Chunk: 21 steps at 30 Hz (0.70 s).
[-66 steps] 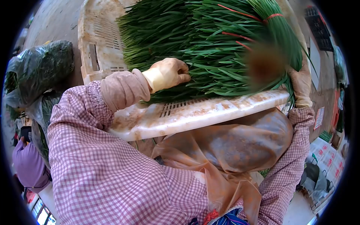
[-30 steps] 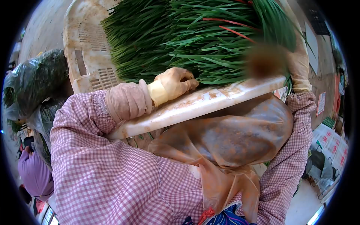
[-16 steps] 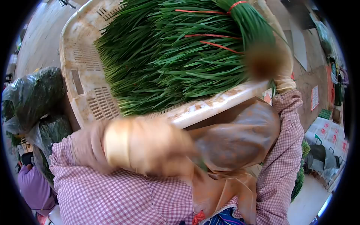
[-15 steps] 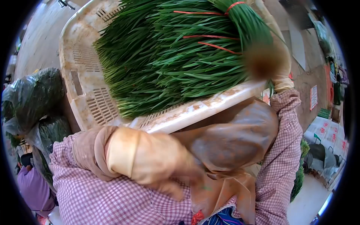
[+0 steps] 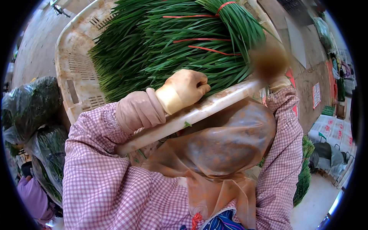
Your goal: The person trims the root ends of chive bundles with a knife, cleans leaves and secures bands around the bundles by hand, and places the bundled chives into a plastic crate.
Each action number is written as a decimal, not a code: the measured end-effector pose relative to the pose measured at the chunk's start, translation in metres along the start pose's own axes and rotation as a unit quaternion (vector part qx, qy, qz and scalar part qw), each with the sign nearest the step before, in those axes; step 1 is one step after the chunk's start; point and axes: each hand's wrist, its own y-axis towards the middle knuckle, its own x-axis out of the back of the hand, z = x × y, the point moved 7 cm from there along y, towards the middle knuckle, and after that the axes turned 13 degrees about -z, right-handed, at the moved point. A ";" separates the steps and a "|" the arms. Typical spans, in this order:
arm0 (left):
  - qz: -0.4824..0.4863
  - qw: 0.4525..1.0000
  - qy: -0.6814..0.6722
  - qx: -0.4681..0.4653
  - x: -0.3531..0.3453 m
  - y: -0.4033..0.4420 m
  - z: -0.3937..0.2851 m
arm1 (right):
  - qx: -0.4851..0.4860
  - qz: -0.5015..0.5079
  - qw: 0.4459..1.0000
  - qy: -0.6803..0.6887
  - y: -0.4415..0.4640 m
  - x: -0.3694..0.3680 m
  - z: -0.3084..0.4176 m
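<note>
A pink-and-white checked garment [image 5: 99,184] fills the foreground, with a brownish, see-through plastic sheet [image 5: 226,142] draped beside it and a knotted red tie [image 5: 196,219] at the bottom edge. Just past the sheet stands a white plastic crate [image 5: 71,53], tilted in view, its rim and slotted walls stained brown. Long green leaves [image 5: 122,57] lie side by side in it, with red strips [image 5: 201,40] across them; towards the right, a bundle [image 5: 239,27] bound with a red band rests on top. More greens [image 5: 303,176] show beyond the right sleeve, and clear bags of greens [image 5: 32,103] are piled to the left, near a person in purple [image 5: 36,197]. Farther off, the dull grey-brown floor [image 5: 32,53] runs past white packages with red print [image 5: 333,132] and a dark crate [image 5: 294,8].

The gloved left hand [image 5: 186,88] is at the leaves' near edge, just above the crate's rim, fingers curled in towards the thumb; whether anything is pinched there cannot be told. The right hand [image 5: 280,83] is at the crate's right corner, mostly behind a brown blur, so its grip cannot be made out.
</note>
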 end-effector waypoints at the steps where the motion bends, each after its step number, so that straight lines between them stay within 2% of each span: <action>1: -0.001 1.000 0.000 0.001 0.002 -0.002 0.003 | 0.014 -0.004 1.000 0.002 0.000 0.000 0.001; 4: 0.014 0.994 -0.108 0.033 0.021 -0.017 0.006 | 0.010 -0.006 1.000 -0.003 0.000 0.004 0.006; 5: 0.055 0.992 -0.113 0.033 0.029 -0.028 0.001 | 0.001 -0.005 1.000 -0.007 0.000 0.004 0.005; 7: 0.227 0.936 -0.267 0.013 0.044 -0.060 -0.021 | -0.004 -0.012 1.000 0.005 -0.001 0.004 0.002; 9: 0.201 0.967 -0.132 -0.080 0.064 -0.079 -0.036 | 0.001 -0.019 1.000 0.023 -0.001 0.007 0.008; 10: 0.112 0.969 -0.086 -0.202 0.071 -0.079 -0.047 | -0.030 -0.019 0.999 0.031 0.000 0.013 0.008; 11: 0.019 0.947 -0.033 -0.319 0.073 -0.083 -0.055 | -0.059 -0.020 0.997 0.042 0.000 0.018 0.012; 12: 0.036 0.943 -0.041 -0.329 0.059 -0.087 -0.049 | -0.074 0.001 0.996 0.043 0.001 0.016 0.011; 13: 0.058 0.943 0.025 -0.327 0.042 -0.103 -0.045 | -0.007 -0.039 0.996 0.083 0.003 0.002 -0.007; 15: 0.133 0.925 0.117 -0.336 0.027 -0.121 -0.054 | -0.011 -0.039 0.995 0.096 0.003 0.001 -0.007; 16: 0.124 0.927 0.124 -0.333 0.031 -0.126 -0.054 | -0.003 -0.042 0.994 0.103 0.003 0.006 0.000; 18: 0.114 0.931 -0.089 -0.337 0.051 -0.134 -0.068 | -0.030 -0.037 0.992 0.119 0.002 0.013 0.007; 19: 0.110 0.931 -0.082 -0.337 0.064 -0.133 -0.069 | -0.027 -0.041 0.991 0.125 0.001 0.013 0.010; 20: 0.189 0.961 -0.164 -0.118 0.069 -0.123 -0.048 | -0.062 -0.039 0.984 0.163 0.000 0.010 0.005; 21: 0.256 0.931 -0.239 0.107 0.068 -0.123 -0.028 | -0.096 -0.035 0.975 0.198 -0.002 0.008 0.001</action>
